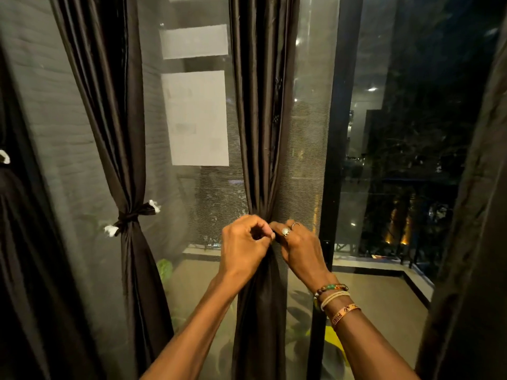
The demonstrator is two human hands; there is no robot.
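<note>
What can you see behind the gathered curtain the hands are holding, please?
Mesh screen shows beside the curtain, balcony floor beyond; anything directly behind the fabric is hidden.

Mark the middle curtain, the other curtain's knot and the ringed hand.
middle curtain (260, 133), head view, upper folds
knot (126, 217), head view, band cinching left curtain
right hand (300, 246), head view, its back

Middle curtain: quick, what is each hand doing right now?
Left hand: closed, fingers curled, pinching the gathered curtain.
Right hand: closed, pinching the same curtain at its gathered waist.
</note>
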